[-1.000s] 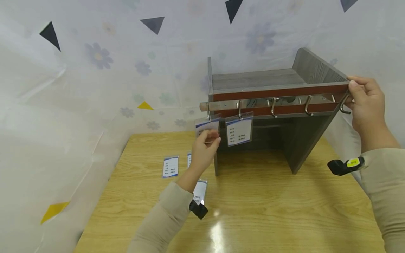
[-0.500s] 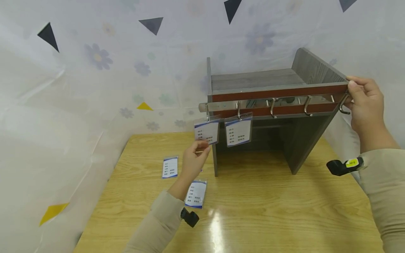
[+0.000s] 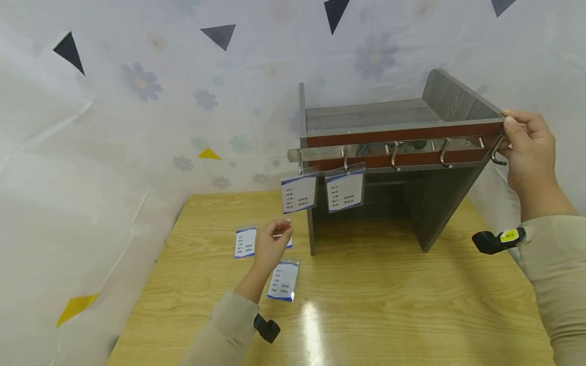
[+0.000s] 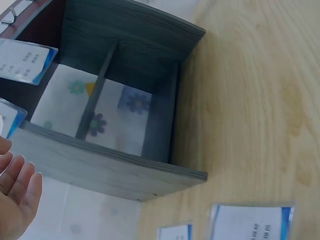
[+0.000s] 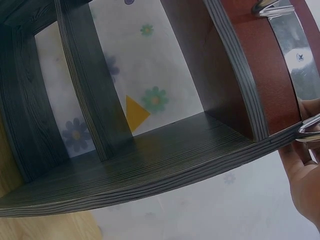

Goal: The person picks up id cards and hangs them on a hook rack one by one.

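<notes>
My left hand (image 3: pixel 272 248) holds nothing, its fingers loosely bent above the table; a badge card (image 3: pixel 289 243) lies partly hidden behind it. Two other badge cards lie flat nearby: one to the left (image 3: pixel 245 242), one nearer me (image 3: pixel 283 281). From the two leftmost hooks of a metal hook rail hang a badge card (image 3: pixel 298 193) and a second badge card (image 3: pixel 345 190), both in clear sleeves. My right hand (image 3: pixel 531 152) grips the front right corner of the grey wooden shelf (image 3: pixel 462 94), thumb in front, beside the last hook (image 3: pixel 498 151).
The metal rail (image 3: pixel 414 148) runs along the shelf's red-brown front, with bare hooks on its right part. The shelf stands on a wood-grain table (image 3: pixel 389 305). Behind is a pale flowered backdrop (image 3: pixel 256 86).
My left hand has come away from the leftmost hanging badge card and moved down and left toward the cards on the table. My right hand stays on the shelf corner.
</notes>
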`<state>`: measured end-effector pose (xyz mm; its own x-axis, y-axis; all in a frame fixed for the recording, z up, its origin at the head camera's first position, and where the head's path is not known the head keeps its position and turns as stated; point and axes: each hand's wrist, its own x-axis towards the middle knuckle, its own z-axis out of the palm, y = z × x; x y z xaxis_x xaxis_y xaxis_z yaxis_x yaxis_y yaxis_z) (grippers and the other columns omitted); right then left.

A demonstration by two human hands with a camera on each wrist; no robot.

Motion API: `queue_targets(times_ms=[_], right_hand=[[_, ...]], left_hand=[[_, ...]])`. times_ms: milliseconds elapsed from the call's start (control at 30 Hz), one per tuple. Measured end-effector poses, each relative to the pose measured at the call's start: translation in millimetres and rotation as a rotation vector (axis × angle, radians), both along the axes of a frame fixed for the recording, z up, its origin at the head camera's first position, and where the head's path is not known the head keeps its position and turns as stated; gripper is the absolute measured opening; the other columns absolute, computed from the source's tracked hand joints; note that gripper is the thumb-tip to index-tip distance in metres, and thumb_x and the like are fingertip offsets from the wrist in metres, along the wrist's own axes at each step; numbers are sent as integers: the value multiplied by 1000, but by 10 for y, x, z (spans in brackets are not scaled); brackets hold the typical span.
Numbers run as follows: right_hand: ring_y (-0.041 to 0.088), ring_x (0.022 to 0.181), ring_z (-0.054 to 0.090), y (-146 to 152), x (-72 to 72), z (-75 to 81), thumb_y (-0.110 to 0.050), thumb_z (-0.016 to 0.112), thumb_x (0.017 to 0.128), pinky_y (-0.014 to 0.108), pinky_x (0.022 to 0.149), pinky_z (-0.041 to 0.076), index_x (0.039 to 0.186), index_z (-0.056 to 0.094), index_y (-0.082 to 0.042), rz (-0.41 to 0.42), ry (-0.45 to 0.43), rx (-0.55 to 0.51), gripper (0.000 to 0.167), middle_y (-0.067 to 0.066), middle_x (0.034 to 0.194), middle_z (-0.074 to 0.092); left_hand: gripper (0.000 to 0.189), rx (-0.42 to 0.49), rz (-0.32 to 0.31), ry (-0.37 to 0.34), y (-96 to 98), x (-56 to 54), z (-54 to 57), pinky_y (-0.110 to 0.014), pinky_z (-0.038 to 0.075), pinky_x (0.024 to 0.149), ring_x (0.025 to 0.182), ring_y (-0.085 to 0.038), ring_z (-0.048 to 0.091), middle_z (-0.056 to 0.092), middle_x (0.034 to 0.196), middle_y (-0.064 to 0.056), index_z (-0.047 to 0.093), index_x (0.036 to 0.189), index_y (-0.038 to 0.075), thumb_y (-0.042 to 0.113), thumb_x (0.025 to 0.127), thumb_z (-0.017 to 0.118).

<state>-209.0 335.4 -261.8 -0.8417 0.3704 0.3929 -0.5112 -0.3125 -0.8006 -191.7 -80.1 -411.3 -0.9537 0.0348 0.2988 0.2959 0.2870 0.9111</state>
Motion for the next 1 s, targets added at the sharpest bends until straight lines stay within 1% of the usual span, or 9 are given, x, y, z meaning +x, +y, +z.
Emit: queue_targets(times_ms=[133, 300, 433, 633, 733, 867, 1000], right_hand=[[14, 65, 56, 6, -3, -1, -7, 57, 82, 18, 54, 47, 102, 55, 1, -1, 0, -2, 22, 9, 86, 55], [14, 67, 57, 11, -3, -2, -7, 57, 82, 18, 55, 47, 103, 55, 1, -12, -1, 7, 22, 10, 87, 54], [14, 66, 56, 11, -4, -8, -6, 56, 82, 18, 54, 47, 102, 55, 0, -21, 0, 13, 21, 10, 87, 53], [13, 64, 55, 8, -4, 1, -6, 56, 83, 17, 52, 46, 102, 56, 0, -22, -7, 7, 20, 9, 86, 55], [13, 65, 56, 12, 1, 9, -6, 56, 82, 17, 54, 47, 102, 56, 0, -16, -13, -1, 21, 9, 87, 54], [13, 65, 55, 10, 2, 12, -6, 56, 82, 17, 54, 47, 102, 56, 0, -20, -18, -1, 21, 9, 86, 53], [13, 62, 54, -5, 0, 10, -6, 56, 82, 18, 52, 46, 101, 56, 0, -20, -13, -9, 20, 8, 83, 55]], left_hand=[[14, -25, 23, -48, -85, 29, -99, -27, 47, 72, 83, -20, 57, 60, 90, -10, 58, 93, 1, 4, 80, 59], [17, -42, 11, -112, -190, 24, -239, -30, 46, 75, 86, -22, 56, 59, 92, -11, 57, 96, 1, 5, 80, 58], [19, -62, 4, -170, -259, -3, -349, -30, 46, 76, 87, -23, 55, 58, 94, -13, 56, 99, 1, 6, 80, 58], [20, -105, 15, -222, -341, -67, -526, -30, 46, 75, 87, -22, 54, 58, 93, -11, 56, 99, 0, 5, 80, 57], [19, -126, 18, -269, -366, -101, -612, -29, 45, 75, 86, -21, 53, 57, 92, -9, 56, 98, 1, 5, 80, 58], [20, -161, 11, -321, -397, -138, -733, -29, 46, 75, 87, -21, 53, 56, 92, -9, 56, 99, 1, 5, 80, 58], [22, -198, 22, -350, -418, -166, -822, -31, 46, 73, 86, -23, 52, 56, 93, -10, 55, 100, -1, 6, 79, 59]])
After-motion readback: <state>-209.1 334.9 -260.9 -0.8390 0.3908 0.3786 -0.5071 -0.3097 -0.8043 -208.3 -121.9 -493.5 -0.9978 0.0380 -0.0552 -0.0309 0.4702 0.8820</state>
